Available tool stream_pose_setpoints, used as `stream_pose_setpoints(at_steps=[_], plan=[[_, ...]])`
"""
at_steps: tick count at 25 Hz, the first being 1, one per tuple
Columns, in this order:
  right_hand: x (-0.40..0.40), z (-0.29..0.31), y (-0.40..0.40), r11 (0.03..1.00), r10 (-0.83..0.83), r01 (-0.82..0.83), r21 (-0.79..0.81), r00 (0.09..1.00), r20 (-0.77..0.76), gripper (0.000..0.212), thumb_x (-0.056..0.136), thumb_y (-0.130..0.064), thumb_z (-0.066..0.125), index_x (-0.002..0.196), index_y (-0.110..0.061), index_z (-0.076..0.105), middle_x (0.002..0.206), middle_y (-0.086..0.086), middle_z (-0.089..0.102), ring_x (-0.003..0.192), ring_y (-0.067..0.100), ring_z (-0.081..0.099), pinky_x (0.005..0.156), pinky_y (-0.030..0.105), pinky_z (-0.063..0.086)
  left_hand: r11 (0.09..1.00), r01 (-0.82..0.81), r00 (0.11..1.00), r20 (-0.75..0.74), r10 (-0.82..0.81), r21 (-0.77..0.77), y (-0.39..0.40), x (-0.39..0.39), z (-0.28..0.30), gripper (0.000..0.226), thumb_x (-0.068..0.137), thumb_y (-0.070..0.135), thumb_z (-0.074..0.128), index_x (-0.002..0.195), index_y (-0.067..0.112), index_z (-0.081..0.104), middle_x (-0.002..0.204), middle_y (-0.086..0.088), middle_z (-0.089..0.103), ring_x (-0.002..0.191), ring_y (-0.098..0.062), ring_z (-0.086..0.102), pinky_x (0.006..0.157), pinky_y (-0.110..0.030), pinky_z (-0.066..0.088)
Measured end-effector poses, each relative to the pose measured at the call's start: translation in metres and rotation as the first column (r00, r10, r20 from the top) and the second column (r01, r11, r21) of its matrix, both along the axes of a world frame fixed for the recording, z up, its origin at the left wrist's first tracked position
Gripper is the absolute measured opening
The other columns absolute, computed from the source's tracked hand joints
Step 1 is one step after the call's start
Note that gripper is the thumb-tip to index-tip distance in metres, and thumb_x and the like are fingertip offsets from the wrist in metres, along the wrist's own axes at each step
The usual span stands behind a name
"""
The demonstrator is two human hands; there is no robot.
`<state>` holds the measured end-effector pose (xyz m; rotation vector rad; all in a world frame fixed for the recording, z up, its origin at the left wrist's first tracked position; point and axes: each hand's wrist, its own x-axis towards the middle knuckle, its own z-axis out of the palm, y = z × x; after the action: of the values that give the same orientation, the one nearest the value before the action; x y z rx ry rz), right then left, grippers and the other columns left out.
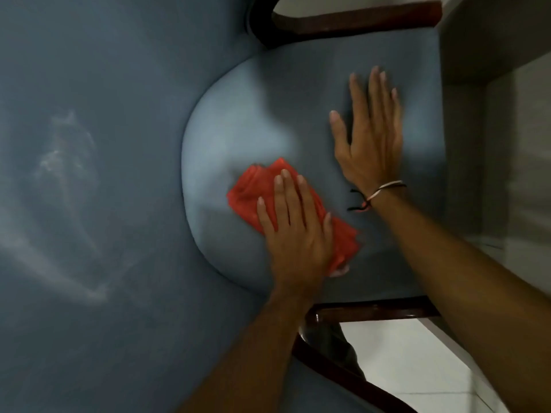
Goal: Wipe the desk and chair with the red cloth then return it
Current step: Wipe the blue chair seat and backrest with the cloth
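The red cloth (253, 192) lies bunched on the blue padded seat of the chair (238, 129). My left hand (295, 228) presses flat on top of the cloth, fingers spread over it, covering its middle. My right hand (369, 135) rests open and flat on the seat to the right of the cloth, a thin cord bracelet at the wrist. The chair's blue backrest (89, 204) fills the left side of the view and carries pale smudges.
Dark wooden armrests frame the seat, one at the top (357, 19) and one at the bottom (372, 311). A grey surface (483, 40), possibly the desk, stands at the right edge. White floor tiles (417, 368) show at the bottom right.
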<state>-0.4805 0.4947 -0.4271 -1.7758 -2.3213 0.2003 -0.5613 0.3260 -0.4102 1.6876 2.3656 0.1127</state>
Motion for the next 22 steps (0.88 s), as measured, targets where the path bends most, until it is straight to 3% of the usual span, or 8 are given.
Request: stream_pose_setpoints(at_steps=[4,7,9,12,14,17,20,22], plan=[[0.004,0.005,0.006,1.0,0.011,-0.01,0.02,0.999,-0.043,0.065,0.107,-0.053,0.03,0.158,-0.012,0.037,0.167,0.022,0.03,0.158,0.035,0.026,0.131,0.049,0.022,0.758,0.649,0.761,-0.049,-0.647,0.068,0.002,-0.089,0.001,0.056,0.101,0.024,0.046,0.152,0.002,0.04,0.161,-0.02,0.038,0.153,-0.034,0.032,0.123,-0.057,0.026],[0.004,0.002,0.002,1.0,-0.001,0.001,0.0,1.0,-0.017,0.065,0.107,-0.052,0.03,0.158,-0.013,0.037,0.168,0.021,0.028,0.159,0.034,0.024,0.132,0.048,0.02,0.601,0.798,0.599,-0.144,-0.788,0.033,0.047,-0.165,-0.001,0.058,0.095,0.018,0.045,0.15,0.001,0.044,0.157,-0.02,0.044,0.149,-0.036,0.036,0.123,-0.053,0.022],[0.003,-0.001,0.001,0.999,-0.001,0.003,0.036,0.999,-0.046,0.063,0.107,-0.052,0.031,0.157,-0.013,0.04,0.167,0.021,0.031,0.158,0.034,0.027,0.131,0.049,0.023,0.762,0.646,0.761,-0.104,-0.64,0.043,0.071,-0.192,-0.004,0.06,0.096,0.015,0.044,0.154,0.0,0.036,0.161,-0.022,0.038,0.152,-0.038,0.031,0.124,-0.055,0.019],[0.0,-0.005,0.002,0.994,-0.038,0.045,0.098,0.997,-0.069,0.061,0.108,-0.052,0.033,0.154,-0.014,0.044,0.165,0.021,0.036,0.156,0.034,0.032,0.129,0.049,0.027,0.998,0.001,0.998,0.057,-0.004,0.06,0.064,-0.163,0.001,0.06,0.098,0.013,0.042,0.156,0.002,0.031,0.166,-0.017,0.028,0.156,-0.033,0.023,0.128,-0.051,0.015],[-0.002,-0.004,0.002,0.993,-0.046,0.054,0.105,0.996,-0.075,0.059,0.108,-0.051,0.034,0.153,-0.014,0.046,0.164,0.02,0.038,0.155,0.035,0.034,0.129,0.048,0.029,0.93,-0.368,0.924,0.112,0.365,0.009,0.045,-0.115,0.012,0.062,0.098,0.015,0.04,0.157,0.002,0.027,0.168,-0.016,0.023,0.158,-0.032,0.018,0.129,-0.049,0.011],[-0.003,0.01,0.002,0.999,-0.046,0.046,-0.008,0.998,-0.051,0.06,0.109,-0.05,0.032,0.155,-0.014,0.042,0.167,0.02,0.033,0.157,0.034,0.028,0.131,0.047,0.024,0.732,-0.646,0.716,0.16,0.68,-0.218,0.034,-0.047,0.039,0.073,0.101,0.023,0.044,0.16,0.004,0.007,0.172,-0.012,0.003,0.16,-0.028,-0.001,0.128,-0.048,-0.003],[-0.013,0.04,-0.009,0.949,-0.156,0.087,-0.302,0.965,-0.212,0.051,0.109,-0.037,0.043,0.15,-0.007,0.05,0.167,0.023,0.031,0.158,0.034,0.024,0.133,0.044,0.016,0.623,-0.667,0.495,0.382,0.78,-0.408,0.038,-0.017,0.074,0.08,0.096,0.006,0.049,0.16,0.004,0.001,0.172,-0.014,0.0,0.16,-0.028,-0.003,0.129,-0.044,-0.004],[-0.022,0.082,-0.027,0.753,-0.426,-0.033,-0.657,0.737,-0.526,0.036,0.106,-0.029,0.054,0.131,-0.006,0.066,0.15,0.022,0.053,0.145,0.032,0.045,0.129,0.045,0.03,0.629,-0.641,0.285,0.624,0.727,-0.44,0.044,-0.022,0.103,0.073,0.097,-0.006,0.043,0.161,0.008,0.012,0.166,-0.021,0.026,0.154,-0.033,0.025,0.129,-0.043,0.017]])
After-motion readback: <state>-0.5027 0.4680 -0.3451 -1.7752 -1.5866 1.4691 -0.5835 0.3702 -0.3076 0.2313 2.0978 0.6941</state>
